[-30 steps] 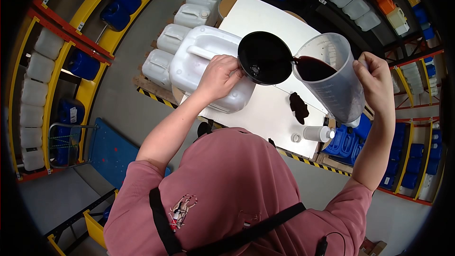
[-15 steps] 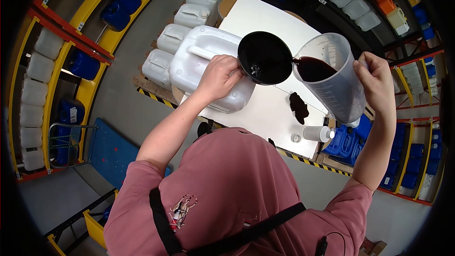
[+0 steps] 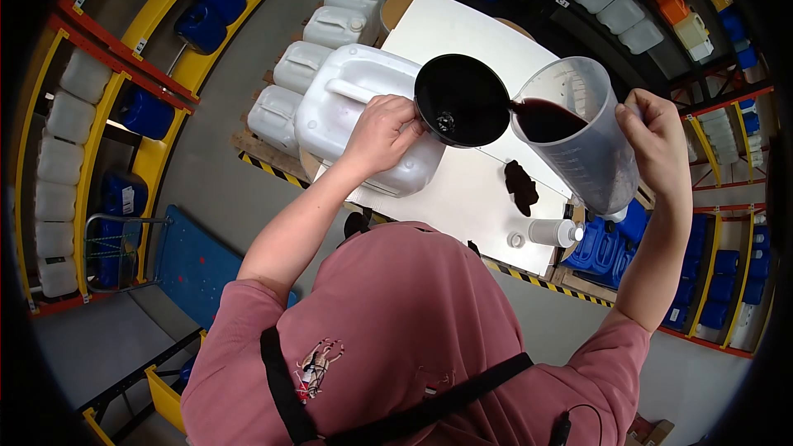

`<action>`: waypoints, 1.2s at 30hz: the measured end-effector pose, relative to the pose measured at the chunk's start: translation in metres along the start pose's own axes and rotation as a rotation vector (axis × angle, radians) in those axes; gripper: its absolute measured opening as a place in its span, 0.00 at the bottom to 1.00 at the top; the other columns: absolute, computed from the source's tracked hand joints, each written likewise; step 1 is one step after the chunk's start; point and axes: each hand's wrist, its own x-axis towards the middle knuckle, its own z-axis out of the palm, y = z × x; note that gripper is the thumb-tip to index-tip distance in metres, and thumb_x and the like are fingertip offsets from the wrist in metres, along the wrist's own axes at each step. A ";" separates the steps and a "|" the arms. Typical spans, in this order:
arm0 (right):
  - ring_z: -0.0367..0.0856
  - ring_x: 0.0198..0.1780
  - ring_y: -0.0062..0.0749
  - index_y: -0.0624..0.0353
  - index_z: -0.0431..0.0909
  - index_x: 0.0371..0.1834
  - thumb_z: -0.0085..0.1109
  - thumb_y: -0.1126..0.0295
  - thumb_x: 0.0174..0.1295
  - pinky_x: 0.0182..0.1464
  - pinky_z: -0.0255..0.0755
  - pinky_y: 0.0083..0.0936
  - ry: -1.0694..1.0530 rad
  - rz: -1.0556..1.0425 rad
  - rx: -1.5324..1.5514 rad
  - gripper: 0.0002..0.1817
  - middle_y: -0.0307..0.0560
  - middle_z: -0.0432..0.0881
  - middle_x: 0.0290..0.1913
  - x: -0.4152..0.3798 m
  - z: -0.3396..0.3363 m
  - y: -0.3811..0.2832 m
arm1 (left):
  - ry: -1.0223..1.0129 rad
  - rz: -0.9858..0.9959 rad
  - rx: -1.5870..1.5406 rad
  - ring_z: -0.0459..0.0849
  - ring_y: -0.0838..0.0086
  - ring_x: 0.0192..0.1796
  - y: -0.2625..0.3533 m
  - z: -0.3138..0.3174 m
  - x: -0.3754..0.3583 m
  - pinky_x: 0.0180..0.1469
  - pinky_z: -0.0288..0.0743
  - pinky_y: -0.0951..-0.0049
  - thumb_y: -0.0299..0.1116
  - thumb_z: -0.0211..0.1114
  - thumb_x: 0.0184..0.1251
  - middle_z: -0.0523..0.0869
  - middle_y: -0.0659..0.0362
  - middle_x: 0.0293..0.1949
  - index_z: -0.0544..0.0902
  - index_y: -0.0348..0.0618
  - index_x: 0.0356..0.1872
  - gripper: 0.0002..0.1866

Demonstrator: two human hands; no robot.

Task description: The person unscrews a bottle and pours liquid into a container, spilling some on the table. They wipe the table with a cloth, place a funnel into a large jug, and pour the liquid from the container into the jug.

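My left hand (image 3: pixel 382 137) pinches the rim of a black funnel (image 3: pixel 462 87), which stands over the near end of a large white jerrycan (image 3: pixel 330 107). The jerrycan's mouth is hidden beneath the funnel. With its fingers round the handle, my right hand (image 3: pixel 657 144) holds a translucent measuring jug (image 3: pixel 591 157) tilted toward the funnel. Dark red-brown liquid (image 3: pixel 549 121) runs from the jug's spout over the funnel's right rim. Inside the funnel the liquid looks dark, with some froth at the lower left.
A white tabletop (image 3: pixel 462 190) carries a dark crumpled piece (image 3: pixel 520 187), a white bottle (image 3: pixel 555 233) and a small cap (image 3: pixel 515 240). Several white jerrycans (image 3: pixel 301 66) line the pallet at left. Blue jerrycans (image 3: pixel 599 248) stand at right. A blue trolley (image 3: pixel 194 268) sits on the floor.
Liquid keeps flowing from the jug into the funnel, in a slightly thicker stream at the spout. Both hands, the funnel and the jerrycan stay almost where they were.
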 end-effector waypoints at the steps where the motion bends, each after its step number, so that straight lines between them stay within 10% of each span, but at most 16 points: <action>1: 0.58 0.24 0.13 0.58 0.64 0.19 0.59 0.67 0.67 0.26 0.53 0.22 0.000 0.000 0.000 0.19 0.29 0.63 0.19 0.000 0.000 0.000 | 0.000 0.000 -0.002 0.83 0.58 0.46 0.000 0.000 0.000 0.57 0.70 0.60 0.33 0.63 0.68 0.85 0.56 0.34 0.84 0.44 0.35 0.06; 36: 0.58 0.23 0.12 0.60 0.66 0.20 0.59 0.66 0.68 0.25 0.53 0.21 -0.044 -0.002 -0.033 0.19 0.29 0.63 0.18 0.006 -0.003 -0.007 | -0.001 -0.005 0.009 0.83 0.60 0.47 0.001 -0.001 0.000 0.57 0.71 0.61 0.32 0.63 0.69 0.86 0.57 0.35 0.85 0.45 0.34 0.06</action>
